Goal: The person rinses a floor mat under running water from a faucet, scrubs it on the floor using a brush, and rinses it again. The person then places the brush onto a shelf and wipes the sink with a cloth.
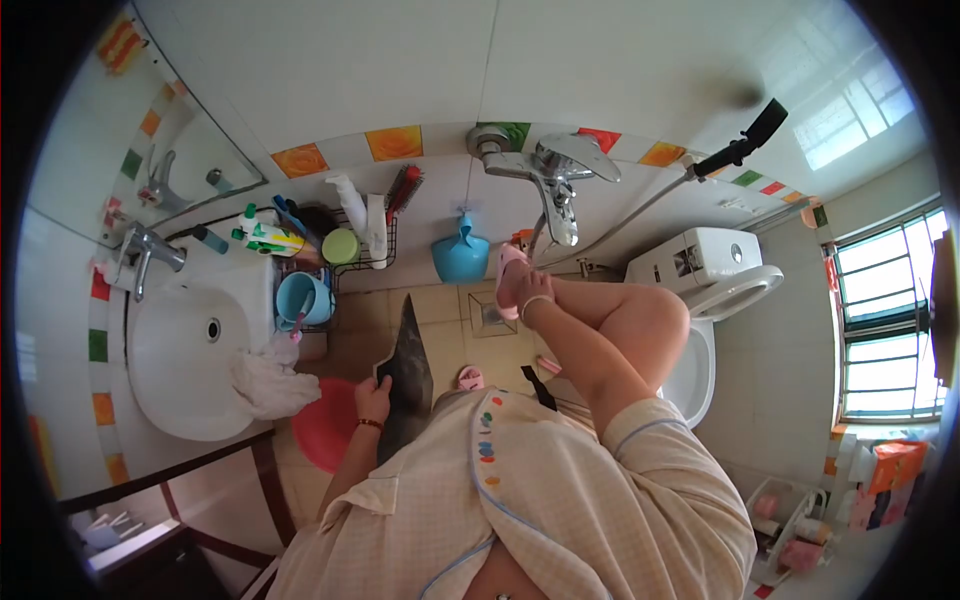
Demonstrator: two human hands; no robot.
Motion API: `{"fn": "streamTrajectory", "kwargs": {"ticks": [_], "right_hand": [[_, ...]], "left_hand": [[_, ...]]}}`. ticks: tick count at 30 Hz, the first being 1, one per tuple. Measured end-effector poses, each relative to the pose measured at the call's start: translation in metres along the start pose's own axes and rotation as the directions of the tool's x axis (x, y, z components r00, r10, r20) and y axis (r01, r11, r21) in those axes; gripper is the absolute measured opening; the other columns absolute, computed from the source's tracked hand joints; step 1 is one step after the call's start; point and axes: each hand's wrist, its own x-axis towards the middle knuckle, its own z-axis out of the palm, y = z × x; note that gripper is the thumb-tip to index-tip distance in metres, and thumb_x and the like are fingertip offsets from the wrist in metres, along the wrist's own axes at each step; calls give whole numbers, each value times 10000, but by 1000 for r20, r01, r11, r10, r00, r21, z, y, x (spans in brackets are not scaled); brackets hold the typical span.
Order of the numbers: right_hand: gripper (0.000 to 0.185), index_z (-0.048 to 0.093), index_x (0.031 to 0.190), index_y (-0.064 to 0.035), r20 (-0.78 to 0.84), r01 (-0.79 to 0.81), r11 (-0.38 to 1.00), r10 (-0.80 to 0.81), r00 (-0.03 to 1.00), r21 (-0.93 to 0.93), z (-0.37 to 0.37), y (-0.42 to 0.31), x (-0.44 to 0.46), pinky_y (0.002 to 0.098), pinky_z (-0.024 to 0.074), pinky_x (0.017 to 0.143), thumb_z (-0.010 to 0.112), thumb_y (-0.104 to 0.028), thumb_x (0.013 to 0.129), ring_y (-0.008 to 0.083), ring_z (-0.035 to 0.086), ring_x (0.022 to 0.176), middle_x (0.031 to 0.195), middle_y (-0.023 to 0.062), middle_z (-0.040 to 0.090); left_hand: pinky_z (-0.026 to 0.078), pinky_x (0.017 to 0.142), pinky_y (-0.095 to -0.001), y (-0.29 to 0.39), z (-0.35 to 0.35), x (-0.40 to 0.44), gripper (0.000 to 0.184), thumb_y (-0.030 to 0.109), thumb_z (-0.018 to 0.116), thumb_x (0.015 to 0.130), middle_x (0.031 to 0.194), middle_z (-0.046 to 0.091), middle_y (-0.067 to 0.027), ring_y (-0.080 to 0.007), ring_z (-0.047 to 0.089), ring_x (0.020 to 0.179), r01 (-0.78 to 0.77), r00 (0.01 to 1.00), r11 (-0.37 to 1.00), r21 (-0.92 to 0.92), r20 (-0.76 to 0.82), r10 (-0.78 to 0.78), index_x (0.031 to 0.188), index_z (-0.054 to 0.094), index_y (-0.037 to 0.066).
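Note:
My left hand [372, 400], with a beaded bracelet at the wrist, is closed on the edge of a dark, flat piece [405, 385] with a pointed upper end; its kind is unclear. My right hand [530, 287] is at the ankle of my raised foot, below the tap, fingers bent. Whether it grips the ankle or the slipper's heel is hard to make out. On that foot is a pink slipper [507, 285]. Another pink slipper [471, 377] shows on the floor. A black strap-like thing [538, 388] lies by my shirt hem.
Left stands a washbasin [165, 395] with a white cloth [275, 385] over its rim, and a red basin [325, 425] below. A wall tap [560, 190] and shower hose [630, 215] are ahead. A blue scoop [461, 256] hangs nearby. The toilet [695, 375] is on the right.

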Motion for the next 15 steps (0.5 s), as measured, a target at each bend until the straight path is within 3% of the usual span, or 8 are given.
{"fn": "streamTrajectory", "kwargs": {"ticks": [1,3,5,8,10,11,12,15], "right_hand": [[655,363,1313,-71,-3,1,1000,-1,1000,-9,-8,-4,-9,502,119,1028,583,-296,738,288,125,1328,1428,145,171],[631,392,1295,-77,200,213,950,-168,965,-230,-40,-9,-36,497,116,1026,590,-291,735,292,142,1321,1414,137,210],[634,411,1280,-73,149,216,964,-193,970,-157,-40,-5,-21,476,144,1028,621,-278,719,279,143,1321,1403,142,227],[652,413,1280,-77,15,187,974,-190,982,126,-39,-9,-14,464,175,1023,642,-274,703,243,156,1322,1404,140,227],[734,272,1352,-99,240,401,880,-345,908,-254,-52,-6,-18,406,268,1000,597,-296,724,237,316,1263,1351,125,349],[734,272,1352,-99,240,391,884,-334,912,-257,-52,-10,-20,406,268,1000,597,-296,724,237,316,1263,1351,125,349],[735,306,1325,-75,238,322,944,-329,914,67,-53,-18,-19,391,322,961,621,-282,694,275,399,1189,1264,158,429],[550,464,1154,4,200,110,897,-213,956,428,-126,3,-61,361,438,841,620,-250,692,347,578,936,942,222,597]], "left_hand": [[306,464,-368,-2,3,1,416,212,659,752,526,284,-134,-155,263,529,9,1000,1000,16,6,-9,581,385,-51],[309,466,-371,-1,11,-1,412,212,657,751,528,289,-146,-160,263,531,29,1000,999,14,3,-29,587,390,-55],[308,468,-377,7,15,0,408,217,655,752,531,299,-158,-164,262,538,24,999,998,62,33,-26,593,399,-59],[309,468,-379,-7,22,2,403,219,653,752,526,312,-170,-171,260,531,16,997,999,48,69,-19,589,408,-56],[312,470,-380,-1,20,3,400,222,650,754,527,336,-184,-193,257,523,17,997,999,36,80,-19,588,414,-55],[315,471,-382,9,19,5,397,226,646,755,527,359,-197,-214,254,516,15,997,1000,15,81,-16,587,420,-54],[315,471,-382,21,21,8,397,226,646,755,527,359,-197,-214,254,516,8,996,1000,5,83,-8,587,420,-54],[332,479,-390,45,29,15,389,245,641,754,537,416,-216,-277,307,479,-79,991,996,29,106,76,590,451,-51]]}}
